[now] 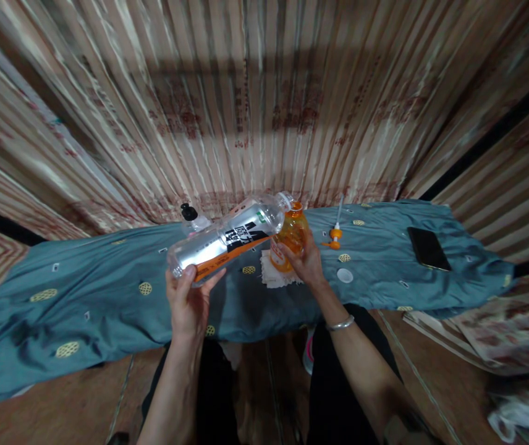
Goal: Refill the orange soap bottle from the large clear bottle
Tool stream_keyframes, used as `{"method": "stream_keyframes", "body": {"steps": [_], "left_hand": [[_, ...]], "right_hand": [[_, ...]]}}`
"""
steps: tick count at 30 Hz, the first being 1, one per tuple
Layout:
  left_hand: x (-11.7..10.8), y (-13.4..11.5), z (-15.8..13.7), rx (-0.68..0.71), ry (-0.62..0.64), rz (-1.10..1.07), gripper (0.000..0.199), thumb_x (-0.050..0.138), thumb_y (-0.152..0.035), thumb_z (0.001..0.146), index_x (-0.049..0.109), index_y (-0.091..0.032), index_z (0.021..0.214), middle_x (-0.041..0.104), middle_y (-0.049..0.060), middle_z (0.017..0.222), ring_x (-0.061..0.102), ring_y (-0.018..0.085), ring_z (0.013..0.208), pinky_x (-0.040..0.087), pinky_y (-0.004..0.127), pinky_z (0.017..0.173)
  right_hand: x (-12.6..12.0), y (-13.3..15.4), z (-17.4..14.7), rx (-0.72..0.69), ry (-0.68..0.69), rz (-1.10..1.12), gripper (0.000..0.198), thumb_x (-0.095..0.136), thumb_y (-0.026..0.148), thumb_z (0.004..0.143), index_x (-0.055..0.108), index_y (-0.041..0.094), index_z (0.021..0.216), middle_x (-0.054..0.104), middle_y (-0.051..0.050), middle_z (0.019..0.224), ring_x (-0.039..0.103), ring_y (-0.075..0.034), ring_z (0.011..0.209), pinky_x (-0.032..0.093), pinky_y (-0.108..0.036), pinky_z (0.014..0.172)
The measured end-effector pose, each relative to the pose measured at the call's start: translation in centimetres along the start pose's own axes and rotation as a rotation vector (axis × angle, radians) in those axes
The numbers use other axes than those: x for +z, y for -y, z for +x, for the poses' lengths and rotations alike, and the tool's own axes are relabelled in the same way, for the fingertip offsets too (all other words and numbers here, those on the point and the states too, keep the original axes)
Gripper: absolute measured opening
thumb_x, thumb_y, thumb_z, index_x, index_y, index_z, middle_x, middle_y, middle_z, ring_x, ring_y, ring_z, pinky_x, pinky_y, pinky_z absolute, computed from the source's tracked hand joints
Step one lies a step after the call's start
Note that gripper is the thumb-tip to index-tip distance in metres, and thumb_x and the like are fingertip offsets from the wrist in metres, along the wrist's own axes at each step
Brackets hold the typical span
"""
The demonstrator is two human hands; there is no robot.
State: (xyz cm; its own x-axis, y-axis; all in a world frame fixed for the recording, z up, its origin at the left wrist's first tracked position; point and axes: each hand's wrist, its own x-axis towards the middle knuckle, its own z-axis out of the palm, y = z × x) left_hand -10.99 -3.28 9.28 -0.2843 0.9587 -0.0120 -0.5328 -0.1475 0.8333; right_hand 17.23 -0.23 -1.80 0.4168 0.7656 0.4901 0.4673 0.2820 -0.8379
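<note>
My left hand (189, 303) is closed around the base of a clear plastic drink bottle (232, 238) with a silver, black and orange label. The bottle is tilted, its neck pointing right and up to the mouth of an orange bottle (287, 238). Whether the two mouths touch I cannot tell. Fingers of my right hand (308, 259) wrap around the orange bottle, which stands upright on a white cloth (269, 272). To the right lies an orange pump top (335, 236) with its clear tube, and nearer me a white round cap (345, 275).
A teal patterned cloth (120, 296) covers the long narrow surface. Behind the drink bottle stands a clear bottle with a black pump (189, 212). A black phone (428, 248) lies at the right. Striped curtains (264, 111) hang along the back edge.
</note>
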Motion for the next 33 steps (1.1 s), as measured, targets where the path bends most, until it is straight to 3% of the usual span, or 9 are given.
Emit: {"method": "stream_keyframes", "body": {"steps": [10, 16, 21, 33], "left_hand": [[-0.57, 0.33, 0.18, 0.023, 0.034, 0.028, 0.074, 0.120, -0.056, 0.062, 0.084, -0.026, 0.119, 0.083, 0.013, 0.153, 0.083, 0.042, 0.136, 0.085, 0.048, 0.083], [-0.76, 0.41, 0.31, 0.032, 0.023, 0.041, 0.076, 0.120, -0.055, 0.062, 0.080, -0.027, 0.119, 0.083, 0.010, 0.131, 0.084, 0.038, 0.124, 0.084, 0.063, 0.098], [-0.59, 0.07, 0.36, 0.042, 0.020, 0.039, 0.070, 0.119, -0.051, 0.060, 0.079, -0.029, 0.113, 0.081, 0.005, 0.123, 0.084, 0.032, 0.115, 0.084, 0.061, 0.098], [-0.77, 0.07, 0.48, 0.059, 0.016, 0.036, 0.066, 0.120, -0.049, 0.061, 0.081, -0.030, 0.111, 0.084, 0.003, 0.120, 0.086, 0.029, 0.112, 0.081, 0.062, 0.108]], "right_hand": [[0.01, 0.21, -0.02, 0.007, -0.003, -0.004, 0.083, 0.098, 0.076, 0.096, 0.075, 0.025, 0.156, 0.088, -0.020, 0.144, 0.086, -0.045, 0.137, 0.071, -0.069, 0.126], [-0.15, 0.27, 0.02, 0.004, 0.006, -0.008, 0.081, 0.098, 0.077, 0.097, 0.075, 0.024, 0.155, 0.088, -0.020, 0.143, 0.085, -0.045, 0.139, 0.070, -0.069, 0.127], [-0.05, 0.10, 0.02, -0.014, 0.002, -0.009, 0.084, 0.097, 0.078, 0.097, 0.074, 0.025, 0.157, 0.087, -0.021, 0.149, 0.084, -0.046, 0.143, 0.069, -0.071, 0.129], [-0.08, -0.34, -0.11, -0.037, -0.006, -0.021, 0.082, 0.095, 0.082, 0.098, 0.075, 0.024, 0.153, 0.089, -0.019, 0.139, 0.087, -0.045, 0.133, 0.073, -0.069, 0.122]]}}
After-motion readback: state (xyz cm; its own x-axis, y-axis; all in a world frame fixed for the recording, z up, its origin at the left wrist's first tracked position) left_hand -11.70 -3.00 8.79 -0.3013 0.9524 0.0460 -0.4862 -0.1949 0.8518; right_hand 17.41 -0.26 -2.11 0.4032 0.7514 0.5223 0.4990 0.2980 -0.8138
